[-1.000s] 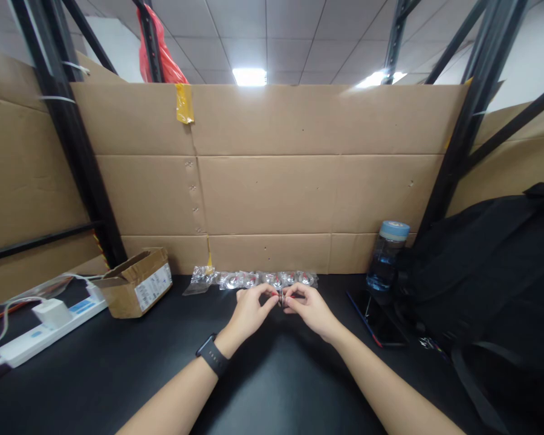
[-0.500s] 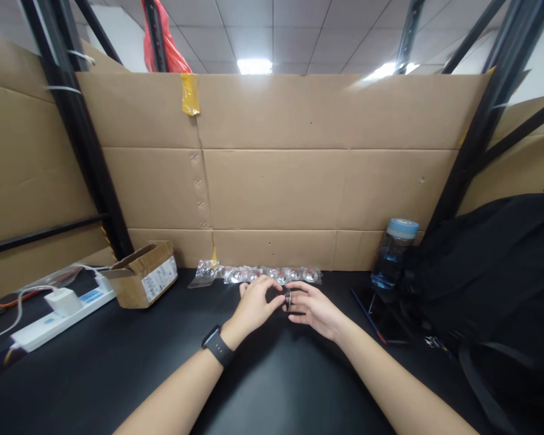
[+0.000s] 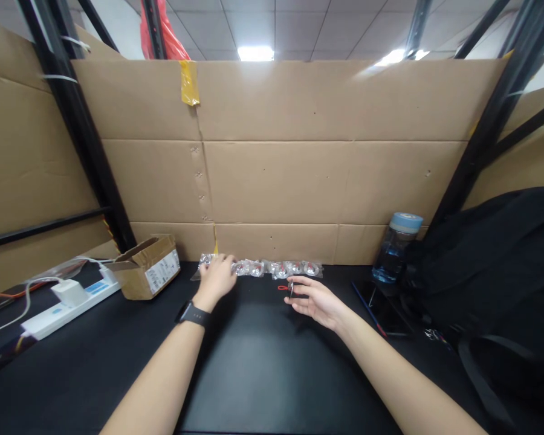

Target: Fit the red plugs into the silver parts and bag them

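My right hand (image 3: 320, 304) pinches a small round metal piece (image 3: 291, 289), seen nearly edge-on, between thumb and fingertips. A thin red loop (image 3: 282, 288) sticks out from its left side. On the left, my left hand (image 3: 217, 279), with a black watch (image 3: 193, 314) on the wrist, is over the left part of a row of clear plastic packets. Its fingers reach forward and look apart, though their tips are partly hidden. Crumpled clear plastic (image 3: 205, 261) lies beside them. Farther right, several packets (image 3: 294, 268) hold round silver pieces with red bits.
An opened cardboard box (image 3: 147, 272) and a white power strip (image 3: 72, 308) stand on the left of the black table (image 3: 258, 374). To the right are a blue-lidded bottle (image 3: 395, 248), a dark flat device (image 3: 381, 308) and a black backpack (image 3: 494, 284). Cardboard (image 3: 272, 181) walls the back.
My left hand has left the metal piece and moved left to the packets. My right hand keeps the piece at about the same spot, and its red loop now shows.
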A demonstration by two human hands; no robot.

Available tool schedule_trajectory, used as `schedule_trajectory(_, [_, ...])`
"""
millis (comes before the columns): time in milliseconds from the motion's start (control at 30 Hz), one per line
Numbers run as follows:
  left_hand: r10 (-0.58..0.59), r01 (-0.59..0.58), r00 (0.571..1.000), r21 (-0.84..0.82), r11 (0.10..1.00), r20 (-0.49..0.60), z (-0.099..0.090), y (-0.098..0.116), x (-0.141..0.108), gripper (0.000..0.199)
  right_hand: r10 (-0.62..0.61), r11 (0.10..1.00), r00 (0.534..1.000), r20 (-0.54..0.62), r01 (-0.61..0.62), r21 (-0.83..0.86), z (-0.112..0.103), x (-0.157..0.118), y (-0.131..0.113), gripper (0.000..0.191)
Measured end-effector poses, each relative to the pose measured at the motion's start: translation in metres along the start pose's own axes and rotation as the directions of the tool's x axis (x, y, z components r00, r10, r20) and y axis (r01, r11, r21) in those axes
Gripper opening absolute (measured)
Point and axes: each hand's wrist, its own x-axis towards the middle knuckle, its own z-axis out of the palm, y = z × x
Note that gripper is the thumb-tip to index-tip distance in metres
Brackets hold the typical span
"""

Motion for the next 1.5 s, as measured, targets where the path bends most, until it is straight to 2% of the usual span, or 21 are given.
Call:
schedule_trajectory(67, [-0.150, 0.140, 0.986, 0.136, 0.981, 0.065, 0.002, -0.030, 0.007, 0.044, -0.002, 1.000, 1.000, -0.001, 0.002, 0.005, 0.000, -0.001, -0.001, 0.039])
schedule_trajectory(100, [-0.187, 0.174, 0.980, 0.157, 0.972, 0.074, 0.004, -0.042, 0.009, 0.047, -0.005, 1.000, 1.000, 0.001, 0.005, 0.009, 0.001, -0.001, -0.002, 0.039])
schedule_trajectory(167, [-0.229, 0.211, 0.970, 0.180, 0.961, 0.084, 0.007, -0.058, 0.010, 0.052, -0.009, 1.000, 1.000, 0.004, 0.009, 0.013, 0.001, -0.001, -0.003, 0.038])
schedule_trajectory(233, [-0.239, 0.217, 0.966, 0.182, 0.959, 0.103, 0.011, -0.065, 0.010, 0.053, -0.008, 1.000, 1.000, 0.002, 0.008, 0.014, 0.002, -0.002, -0.003, 0.037])
schedule_trajectory(467, [-0.233, 0.203, 0.960, 0.183, 0.962, 0.158, 0.013, -0.062, 0.010, 0.040, -0.001, 1.000, 1.000, -0.012, 0.001, 0.007, 0.004, -0.003, -0.004, 0.037])
schedule_trajectory(667, [-0.258, 0.232, 0.958, 0.195, 0.953, 0.123, 0.007, -0.061, 0.009, 0.036, -0.012, 1.000, 1.000, 0.002, 0.012, 0.013, 0.001, -0.001, -0.004, 0.041])
schedule_trajectory(1100, [-0.272, 0.252, 0.960, 0.219, 0.943, 0.062, 0.011, -0.068, 0.011, 0.027, -0.006, 1.000, 1.000, 0.012, 0.006, -0.028, -0.001, -0.001, -0.003, 0.050])
schedule_trajectory(1267, [-0.266, 0.258, 0.964, 0.225, 0.940, 0.002, 0.004, -0.064, 0.010, 0.027, -0.004, 0.999, 1.000, 0.014, 0.004, -0.050, 0.001, -0.003, -0.004, 0.050])
schedule_trajectory(1367, [-0.242, 0.249, 0.968, 0.235, 0.939, -0.059, -0.007, -0.051, 0.010, 0.034, -0.022, 0.998, 1.000, 0.007, 0.022, -0.060, 0.000, -0.003, -0.006, 0.049])
schedule_trajectory(1433, [-0.157, 0.175, 0.983, 0.208, 0.962, -0.099, -0.015, -0.031, 0.008, 0.033, -0.053, 0.996, 0.998, -0.012, 0.052, -0.076, -0.001, -0.004, -0.010, 0.049])
schedule_trajectory(1500, [-0.003, 0.017, 0.994, 0.124, 0.992, -0.109, -0.018, -0.002, 0.001, 0.028, -0.104, 0.989, 0.993, -0.048, 0.099, -0.106, -0.005, -0.004, -0.015, 0.048])
